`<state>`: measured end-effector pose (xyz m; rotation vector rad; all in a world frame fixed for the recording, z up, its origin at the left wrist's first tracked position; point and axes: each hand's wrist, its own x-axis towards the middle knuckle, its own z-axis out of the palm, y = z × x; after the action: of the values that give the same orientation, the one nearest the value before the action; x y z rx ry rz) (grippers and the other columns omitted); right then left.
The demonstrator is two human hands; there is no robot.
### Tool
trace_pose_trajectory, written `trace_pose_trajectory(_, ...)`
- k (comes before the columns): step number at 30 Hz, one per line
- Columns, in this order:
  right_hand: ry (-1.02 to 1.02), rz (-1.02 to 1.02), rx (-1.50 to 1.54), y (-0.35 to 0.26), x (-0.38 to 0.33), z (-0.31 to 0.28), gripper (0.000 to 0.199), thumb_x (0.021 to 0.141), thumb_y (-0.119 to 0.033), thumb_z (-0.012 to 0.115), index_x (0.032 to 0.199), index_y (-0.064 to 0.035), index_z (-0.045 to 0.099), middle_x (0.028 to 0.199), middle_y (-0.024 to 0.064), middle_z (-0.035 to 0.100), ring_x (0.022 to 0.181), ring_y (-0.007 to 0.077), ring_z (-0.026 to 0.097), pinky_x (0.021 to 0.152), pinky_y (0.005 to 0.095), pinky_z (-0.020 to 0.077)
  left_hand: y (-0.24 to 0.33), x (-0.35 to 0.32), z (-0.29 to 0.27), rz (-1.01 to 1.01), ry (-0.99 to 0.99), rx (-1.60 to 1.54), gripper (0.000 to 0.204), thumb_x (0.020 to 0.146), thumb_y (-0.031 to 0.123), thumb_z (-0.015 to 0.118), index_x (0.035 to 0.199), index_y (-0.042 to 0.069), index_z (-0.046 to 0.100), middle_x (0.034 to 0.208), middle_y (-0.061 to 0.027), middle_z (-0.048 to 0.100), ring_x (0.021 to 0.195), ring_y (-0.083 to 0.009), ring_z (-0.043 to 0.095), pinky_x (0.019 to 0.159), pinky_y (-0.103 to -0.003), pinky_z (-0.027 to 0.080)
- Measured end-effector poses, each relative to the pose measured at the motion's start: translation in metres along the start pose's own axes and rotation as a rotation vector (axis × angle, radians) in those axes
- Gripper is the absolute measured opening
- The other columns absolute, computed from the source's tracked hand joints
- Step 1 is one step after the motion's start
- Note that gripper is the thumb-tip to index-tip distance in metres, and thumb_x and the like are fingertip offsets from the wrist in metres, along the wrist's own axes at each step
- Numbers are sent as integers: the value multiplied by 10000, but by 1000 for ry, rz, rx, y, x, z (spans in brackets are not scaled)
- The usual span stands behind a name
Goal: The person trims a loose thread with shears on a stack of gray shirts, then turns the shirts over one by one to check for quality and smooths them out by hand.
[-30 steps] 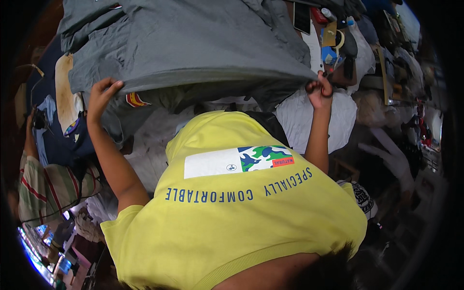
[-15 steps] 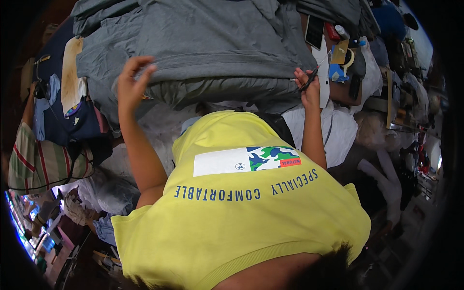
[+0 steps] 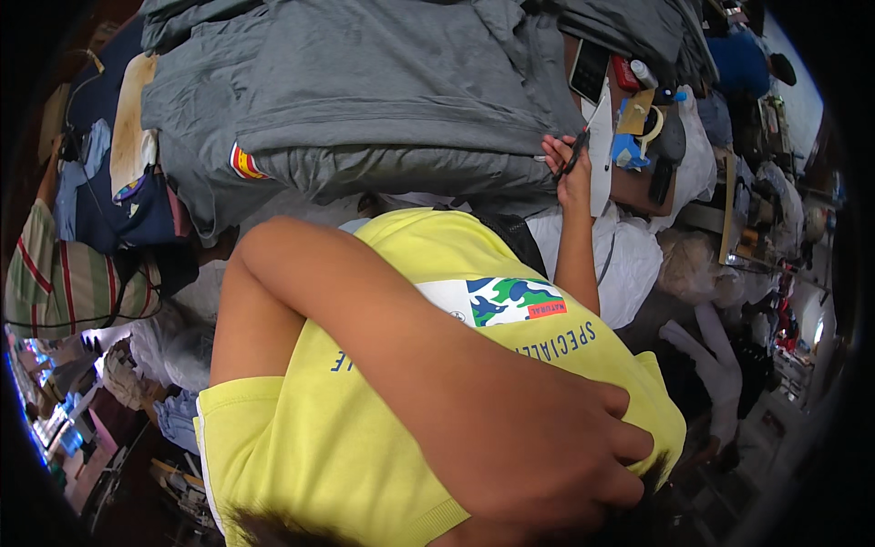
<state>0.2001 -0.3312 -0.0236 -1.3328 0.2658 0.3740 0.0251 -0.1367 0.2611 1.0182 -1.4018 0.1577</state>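
Note:
My left hand [image 3: 561, 447] is raised close to the camera, in front of the neckline of my yellow T-shirt [image 3: 337, 465]. Its fingers are curled, and the fingertips and anything under them are hidden. In my right hand [image 3: 572, 182] I hold scissors [image 3: 577, 149] with black handles, the blades pointing up and away. That hand is at the right end of the near edge of a grey garment [image 3: 392, 82], which lies folded in layers across the work surface. A small red and yellow patch [image 3: 246, 162] shows on the garment's left part.
Right of the garment lie a phone [image 3: 589, 69], a red box [image 3: 625, 73], a roll of tape [image 3: 653, 126] and a white strip [image 3: 601, 155]. White cloth [image 3: 629, 273] hangs nearby. At the left, a person in a striped shirt [image 3: 82, 278] sits beside a pale padded board [image 3: 134, 128].
My left hand has left the garment's left side and swung up toward my neck, its fingers now curled. The patch has come into sight. My right hand keeps the scissors, shifted slightly in view.

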Motion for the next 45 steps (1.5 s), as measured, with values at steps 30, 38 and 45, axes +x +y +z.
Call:
trace_pose_trajectory(30, -16, -56, -10, 6, 2, -1, 266, 758, -66, 627, 943, -84, 437, 904, 127, 630, 785, 178, 627, 587, 209, 466, 1, 25, 22, 35, -221, -72, 232, 700, 197, 512, 662, -31, 531, 677, -141, 513, 743, -273, 496, 696, -347, 400)
trace_pose_trajectory(38, -2, -84, -33, 9, 1, -2, 277, 756, -62, 630, 953, -84, 437, 909, 126, 627, 782, 175, 629, 589, 206, 468, 5, 22, 24, 22, -264, -136, 225, 707, 184, 511, 661, -36, 530, 677, -148, 512, 744, -275, 496, 699, -347, 397)
trace_pose_trajectory(45, -4, -84, -61, 10, 3, -1, 271, 767, -62, 616, 963, -79, 429, 923, 126, 624, 791, 174, 626, 604, 214, 468, 8, 23, 26, 12, -284, -181, 219, 713, 172, 511, 661, -40, 529, 677, -154, 511, 744, -277, 495, 702, -347, 395)
